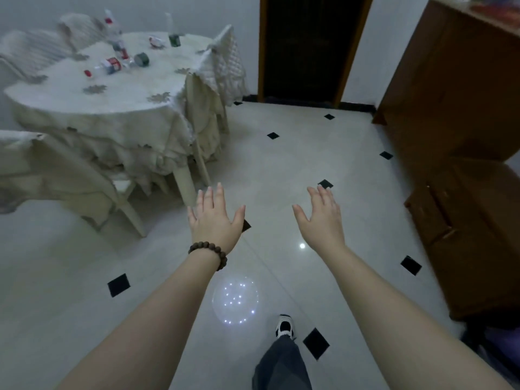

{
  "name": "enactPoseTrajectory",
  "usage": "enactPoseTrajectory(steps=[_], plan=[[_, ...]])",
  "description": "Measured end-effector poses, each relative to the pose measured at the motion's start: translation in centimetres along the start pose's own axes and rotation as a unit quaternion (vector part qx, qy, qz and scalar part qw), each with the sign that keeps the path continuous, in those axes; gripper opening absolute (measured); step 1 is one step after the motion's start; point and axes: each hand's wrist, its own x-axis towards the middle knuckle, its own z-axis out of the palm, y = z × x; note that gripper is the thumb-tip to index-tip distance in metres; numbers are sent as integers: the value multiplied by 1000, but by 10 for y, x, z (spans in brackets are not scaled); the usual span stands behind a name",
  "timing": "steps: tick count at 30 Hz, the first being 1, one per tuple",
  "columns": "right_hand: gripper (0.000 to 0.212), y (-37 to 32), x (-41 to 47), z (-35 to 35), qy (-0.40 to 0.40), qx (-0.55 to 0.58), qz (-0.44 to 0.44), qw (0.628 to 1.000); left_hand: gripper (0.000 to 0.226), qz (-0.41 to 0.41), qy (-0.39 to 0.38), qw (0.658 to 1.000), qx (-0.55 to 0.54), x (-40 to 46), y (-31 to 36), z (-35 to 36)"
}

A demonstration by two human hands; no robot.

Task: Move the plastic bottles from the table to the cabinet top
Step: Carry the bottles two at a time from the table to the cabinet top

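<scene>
Several plastic bottles sit on a round table (92, 106) with a cream cloth at the upper left. One clear bottle with a red cap (114, 32) stands upright; another with a red label (108, 66) lies on its side; a green-labelled one (173, 32) stands further back. A brown wooden cabinet (450, 80) stands at the right, its top edge just visible. My left hand (215, 219) and my right hand (323, 218) are stretched out over the floor, fingers apart, holding nothing, well short of the table.
Covered chairs (216, 80) stand around the table, one (62, 175) near the left front. A dark doorway (306, 46) is straight ahead. A lower brown cabinet (472, 235) stands at the right. The tiled floor (281, 153) lies between table and cabinet. My shoe (284, 325) is below.
</scene>
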Motion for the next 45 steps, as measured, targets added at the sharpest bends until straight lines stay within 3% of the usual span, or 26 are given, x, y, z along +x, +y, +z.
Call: enactPoseTrajectory(steps=[15,26,39,45], plan=[[58,-29,296,37,-72,-1,-115,991,71,-127,59,990,8,240,41,22],[59,-79,448,118,-121,6,-172,978,72,-192,73,979,8,386,-4,43],[60,-236,706,224,-136,-10,-215,967,71,-238,94,967,0,664,-89,26],[58,-288,784,267,-141,-7,-238,961,71,-250,105,962,-7,750,-120,18]])
